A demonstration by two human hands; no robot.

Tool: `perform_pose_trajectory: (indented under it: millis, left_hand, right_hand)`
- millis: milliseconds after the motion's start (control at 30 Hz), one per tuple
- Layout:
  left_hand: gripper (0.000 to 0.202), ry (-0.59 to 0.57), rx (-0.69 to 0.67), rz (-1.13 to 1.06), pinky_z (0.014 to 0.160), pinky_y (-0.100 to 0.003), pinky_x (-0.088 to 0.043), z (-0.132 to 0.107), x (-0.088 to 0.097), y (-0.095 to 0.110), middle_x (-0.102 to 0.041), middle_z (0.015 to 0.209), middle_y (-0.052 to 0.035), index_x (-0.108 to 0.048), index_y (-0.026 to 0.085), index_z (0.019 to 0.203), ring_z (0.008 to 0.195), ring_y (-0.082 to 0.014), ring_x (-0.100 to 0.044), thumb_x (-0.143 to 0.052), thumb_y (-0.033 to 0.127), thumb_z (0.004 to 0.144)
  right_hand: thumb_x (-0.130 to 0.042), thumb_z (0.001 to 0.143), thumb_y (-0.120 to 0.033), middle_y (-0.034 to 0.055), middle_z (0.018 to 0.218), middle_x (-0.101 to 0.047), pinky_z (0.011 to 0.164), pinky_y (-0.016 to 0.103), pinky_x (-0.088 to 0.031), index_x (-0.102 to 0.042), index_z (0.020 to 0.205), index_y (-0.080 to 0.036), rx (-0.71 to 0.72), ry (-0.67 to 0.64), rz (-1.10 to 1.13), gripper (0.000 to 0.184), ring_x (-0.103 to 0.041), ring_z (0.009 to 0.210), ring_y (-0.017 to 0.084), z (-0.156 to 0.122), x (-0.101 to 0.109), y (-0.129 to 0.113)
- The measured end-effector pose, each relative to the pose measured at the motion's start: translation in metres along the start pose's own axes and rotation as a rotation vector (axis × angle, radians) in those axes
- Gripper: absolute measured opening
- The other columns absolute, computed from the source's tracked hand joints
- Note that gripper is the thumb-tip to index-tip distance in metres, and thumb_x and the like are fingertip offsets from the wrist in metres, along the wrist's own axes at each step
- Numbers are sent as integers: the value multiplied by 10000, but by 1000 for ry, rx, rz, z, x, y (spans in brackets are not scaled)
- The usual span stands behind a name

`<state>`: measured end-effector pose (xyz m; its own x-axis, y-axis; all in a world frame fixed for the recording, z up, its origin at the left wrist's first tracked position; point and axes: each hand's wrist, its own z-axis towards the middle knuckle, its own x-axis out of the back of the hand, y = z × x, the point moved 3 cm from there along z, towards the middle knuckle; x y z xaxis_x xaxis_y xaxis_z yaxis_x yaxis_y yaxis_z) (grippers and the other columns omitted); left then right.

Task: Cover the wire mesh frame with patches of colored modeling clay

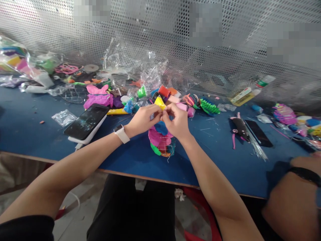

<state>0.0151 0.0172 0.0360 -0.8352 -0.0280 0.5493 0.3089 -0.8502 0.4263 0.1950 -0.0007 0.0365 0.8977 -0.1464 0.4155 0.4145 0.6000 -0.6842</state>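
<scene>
Both my hands meet over the middle of the table, fingertips pinched together at the lower edge of a yellow piece [159, 103] that looks like modelling clay. My left hand [145, 117], with a white watch [122, 134] at its wrist, closes on it from the left. From the right, my right hand [177, 123] grips it with thumb and forefinger. Just below the hands is a wire-mesh form [162, 143] partly covered in pink, blue and green clay. My fingers hide its top, so I cannot tell whether the yellow piece touches it.
Left of my hands a phone [86, 121] rests on a white block. Behind lie coloured clay pieces and crumpled clear wrapping [150, 72] against a perforated metal panel [155, 36]. Rightward are a dark clay figure [240, 127], another phone [258, 133] and another person's arm [296, 201].
</scene>
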Motion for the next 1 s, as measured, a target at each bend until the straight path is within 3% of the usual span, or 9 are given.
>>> perform_pose_trajectory:
  millis: [200,500,733,1000]
  left_hand:
    - [122,-12,-79,120,705,-270,-522,-5,-2,0,-696,870,-19,-609,208,947,750,-147,-647,-606,130,1041]
    - [151,-106,-135,328,786,-356,-559,-2,-3,2,-705,857,-51,-604,210,954,775,-204,-674,-559,167,1092]
    - [191,-99,-52,151,690,-325,-454,1,-3,2,-625,740,3,-497,243,834,658,-171,-554,-562,145,985]
    - [245,-105,89,-138,615,-279,-390,8,6,3,-581,677,21,-435,242,758,609,-127,-491,-507,153,974]
  right_hand:
    - [-669,1020,-313,3,776,-704,688,382,-517,-601,870,-270,56,-27,-112,170,-664,691,218,0,-1,-8]
    - [-592,1104,-441,-27,675,-531,664,372,-420,-477,764,-275,70,-33,-107,396,-522,654,193,0,-4,-13]
    - [-582,1052,-379,-53,661,-382,628,349,-321,-355,725,-280,-5,-81,13,410,-380,635,164,0,-7,-12]
    - [-547,917,-264,-42,641,-451,599,337,-318,-416,691,-280,-52,-105,138,262,-421,609,163,1,-6,-7]
